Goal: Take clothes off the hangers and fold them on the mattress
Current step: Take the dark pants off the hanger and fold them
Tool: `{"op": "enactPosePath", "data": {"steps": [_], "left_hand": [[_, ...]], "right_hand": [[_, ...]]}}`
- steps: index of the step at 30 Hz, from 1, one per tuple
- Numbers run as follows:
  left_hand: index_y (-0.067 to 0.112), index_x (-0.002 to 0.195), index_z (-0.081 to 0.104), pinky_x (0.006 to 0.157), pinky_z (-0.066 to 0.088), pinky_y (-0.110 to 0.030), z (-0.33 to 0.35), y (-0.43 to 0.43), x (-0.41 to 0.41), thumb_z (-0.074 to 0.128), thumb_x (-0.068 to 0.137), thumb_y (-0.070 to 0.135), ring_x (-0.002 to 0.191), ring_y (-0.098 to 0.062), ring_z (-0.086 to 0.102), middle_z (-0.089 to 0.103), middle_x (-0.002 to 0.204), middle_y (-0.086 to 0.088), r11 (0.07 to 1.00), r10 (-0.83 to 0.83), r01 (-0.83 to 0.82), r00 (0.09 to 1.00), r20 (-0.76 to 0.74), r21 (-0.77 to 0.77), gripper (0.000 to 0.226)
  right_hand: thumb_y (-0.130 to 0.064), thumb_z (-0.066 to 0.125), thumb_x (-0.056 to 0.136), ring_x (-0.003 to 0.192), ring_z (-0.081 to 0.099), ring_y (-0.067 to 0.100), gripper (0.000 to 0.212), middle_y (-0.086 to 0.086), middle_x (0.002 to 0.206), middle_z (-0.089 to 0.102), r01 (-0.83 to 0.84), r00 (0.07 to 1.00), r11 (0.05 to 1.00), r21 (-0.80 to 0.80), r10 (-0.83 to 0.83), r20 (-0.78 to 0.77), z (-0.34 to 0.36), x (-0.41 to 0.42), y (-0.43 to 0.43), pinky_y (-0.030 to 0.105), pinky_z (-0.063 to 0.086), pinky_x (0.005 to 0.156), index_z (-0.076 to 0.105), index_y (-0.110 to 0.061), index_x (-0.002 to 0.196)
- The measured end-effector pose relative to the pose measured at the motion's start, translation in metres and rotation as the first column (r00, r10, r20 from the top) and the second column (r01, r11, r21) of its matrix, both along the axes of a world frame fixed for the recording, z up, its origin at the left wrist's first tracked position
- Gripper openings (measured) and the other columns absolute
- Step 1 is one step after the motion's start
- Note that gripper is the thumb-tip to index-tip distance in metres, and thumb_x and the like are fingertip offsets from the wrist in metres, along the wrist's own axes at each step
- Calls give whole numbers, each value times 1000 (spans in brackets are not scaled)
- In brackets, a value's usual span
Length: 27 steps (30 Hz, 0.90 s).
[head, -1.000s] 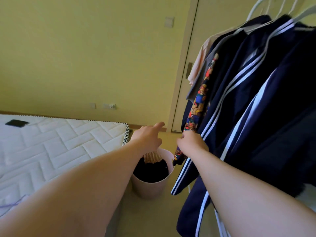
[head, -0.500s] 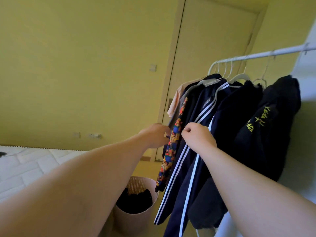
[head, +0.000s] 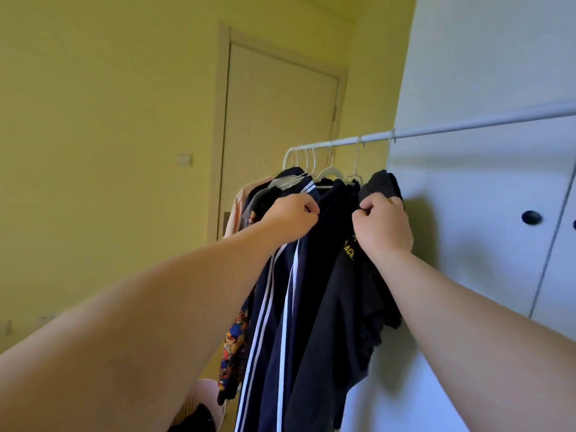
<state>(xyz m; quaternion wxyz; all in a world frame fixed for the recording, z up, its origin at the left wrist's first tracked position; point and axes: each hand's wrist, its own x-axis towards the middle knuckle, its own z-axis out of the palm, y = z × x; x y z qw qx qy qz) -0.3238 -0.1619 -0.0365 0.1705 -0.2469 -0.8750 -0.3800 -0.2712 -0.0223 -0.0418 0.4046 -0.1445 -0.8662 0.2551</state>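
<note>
**Both hands at the clothes rail**

At center frame, a person's left hand [head: 290, 217] is pinching the top of a navy striped garment [head: 274, 322] in curled fingers. The right hand [head: 385, 227], fingers also curled, is gripping the dark fabric of a black garment with yellow lettering [head: 339, 291]. Both pieces are hanging on white hangers [head: 327, 174] from the rail [head: 452, 127], beside a white wardrobe [head: 498, 260] at right.

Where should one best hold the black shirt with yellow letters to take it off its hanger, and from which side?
Grip the black shirt high up, at its bunched shoulder just under the hanger hook, probably from the near, open end of the rail: it hangs last in the row, with other clothes packed on its far side. The right hand grips there now.
</note>
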Motion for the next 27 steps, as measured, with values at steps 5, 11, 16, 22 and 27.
{"op": "enactPosePath", "data": {"steps": [5,11,16,22,27], "left_hand": [[26,86,58,79,51,-30,12,42,-9,44,91,10,91,-21,60,61,94,-3,980,-94,81,993,64,183,21],[19,111,57,74,40,-23,24,97,-32,55,91,22,87,-14,51,56,95,4,992,-102,98,994,44,73,20],[27,150,-1,109,32,-44,34,143,-58,78,72,38,138,-33,24,3,155,-8,963,-105,134,985,134,-236,111],[8,142,28,81,43,-29,44,158,-95,56,89,9,114,-30,52,51,128,-16,943,13,0,999,38,-334,59],[17,127,52,85,43,-28,38,134,-111,59,89,18,111,-25,54,60,117,-5,979,18,-48,988,-155,-197,39]], "right_hand": [[-8,43,84,73,39,27,21,5,75,45,-59,998,961,-272,50,-39,5,-16,50,29,26,51,44,-20,67],[-7,38,93,69,46,24,15,10,78,48,-118,992,829,-547,125,-24,22,-55,95,29,38,59,53,-12,90],[-12,40,97,96,49,23,37,14,120,56,-315,939,682,-660,324,-112,38,-88,120,34,43,79,49,-8,133],[-23,44,97,78,59,22,31,8,105,61,-408,856,398,-822,480,-192,44,-124,126,32,47,57,56,-10,121],[-17,40,97,69,57,17,24,3,82,62,-550,752,181,-816,532,-389,59,-137,120,27,44,59,57,-12,80]]}}
